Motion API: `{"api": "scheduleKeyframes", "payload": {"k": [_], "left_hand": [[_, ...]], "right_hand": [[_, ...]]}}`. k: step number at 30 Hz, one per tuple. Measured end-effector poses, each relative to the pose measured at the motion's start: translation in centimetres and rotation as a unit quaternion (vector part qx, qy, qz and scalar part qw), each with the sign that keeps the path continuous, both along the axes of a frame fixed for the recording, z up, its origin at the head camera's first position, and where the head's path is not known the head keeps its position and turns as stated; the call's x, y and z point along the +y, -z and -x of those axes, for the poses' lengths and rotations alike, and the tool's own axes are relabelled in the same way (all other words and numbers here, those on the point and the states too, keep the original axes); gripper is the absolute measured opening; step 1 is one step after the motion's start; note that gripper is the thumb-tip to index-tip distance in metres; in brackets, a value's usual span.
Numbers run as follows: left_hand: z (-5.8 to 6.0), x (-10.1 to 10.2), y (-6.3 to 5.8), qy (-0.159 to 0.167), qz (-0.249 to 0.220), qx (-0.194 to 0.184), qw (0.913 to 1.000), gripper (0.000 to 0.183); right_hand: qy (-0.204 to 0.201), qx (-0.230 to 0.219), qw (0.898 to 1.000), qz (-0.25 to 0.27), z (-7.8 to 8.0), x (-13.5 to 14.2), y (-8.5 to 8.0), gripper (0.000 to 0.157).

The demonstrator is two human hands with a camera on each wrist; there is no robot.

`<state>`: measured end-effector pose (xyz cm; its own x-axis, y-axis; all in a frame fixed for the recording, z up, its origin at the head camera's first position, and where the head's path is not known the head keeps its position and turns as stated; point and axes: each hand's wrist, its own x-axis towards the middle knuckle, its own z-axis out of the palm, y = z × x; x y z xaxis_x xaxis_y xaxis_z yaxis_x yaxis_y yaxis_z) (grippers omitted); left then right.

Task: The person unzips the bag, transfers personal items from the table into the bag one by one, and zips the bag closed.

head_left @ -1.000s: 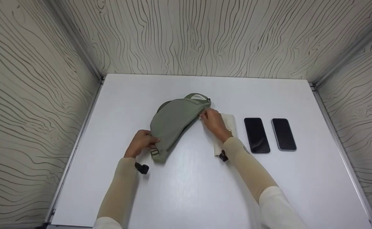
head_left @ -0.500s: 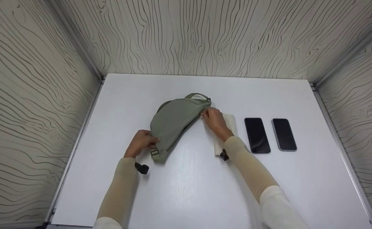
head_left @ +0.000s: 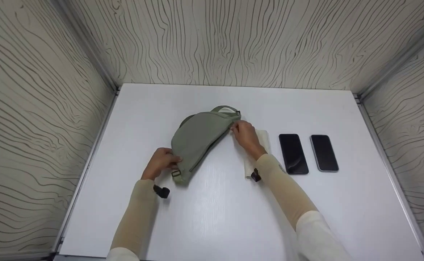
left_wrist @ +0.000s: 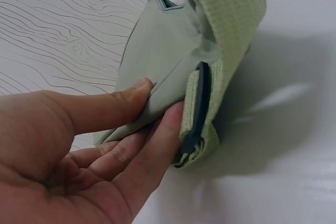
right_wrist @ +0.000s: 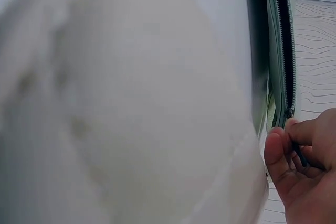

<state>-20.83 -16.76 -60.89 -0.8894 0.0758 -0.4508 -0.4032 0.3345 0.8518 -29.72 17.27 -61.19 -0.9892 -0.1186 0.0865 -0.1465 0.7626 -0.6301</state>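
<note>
A sage-green waist bag [head_left: 201, 134] lies slantwise on the white table, its curved side facing the far left. My left hand [head_left: 160, 160] pinches the bag's near-left end between thumb and fingers, beside the strap buckle [left_wrist: 199, 100]. At the far-right end, my right hand [head_left: 246, 135] pinches the zipper pull [right_wrist: 299, 153]. In the right wrist view the zipper [right_wrist: 286, 40] stands parted, with a dark gap between its rows of teeth. A large blurred pale shape fills most of that view.
A folded cream cloth item [head_left: 263, 139] lies partly beneath my right wrist. Two phones with dark screens, a black one [head_left: 293, 154] and a grey-edged one [head_left: 324, 153], lie side by side to the right. Wood-grain-patterned panels [head_left: 212, 43] enclose the table [head_left: 204, 224].
My right hand has shifted slightly away from me and to the right along the bag's zipper edge. My left hand and the bag have stayed almost in place.
</note>
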Motion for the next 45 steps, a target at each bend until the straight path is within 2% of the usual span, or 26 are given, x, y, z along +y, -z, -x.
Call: {"api": "scheduleKeyframes", "payload": {"k": [12,25,30,45], "left_hand": [[-0.4,-0.5,-0.1,-0.006,-0.011,-0.009,0.9999,0.034],[-0.6,-0.7,-0.2,0.000,-0.016,-0.004,0.9999,0.033],[-0.6,-0.8,-0.1,-0.004,-0.018,-0.008,0.9998,0.028],[-0.6,-0.8,0.0,-0.008,-0.016,-0.008,0.9998,0.028]], "right_hand": [[0.005,-0.004,1.000,0.011,0.1,0.3,-0.4,0.018],[0.015,-0.002,1.000,0.005,0.5,0.6,-0.8,0.020],[0.017,0.001,1.000,-0.003,0.6,0.9,-0.9,0.020],[0.018,-0.001,1.000,-0.005,0.7,1.2,-1.2,0.016]]}}
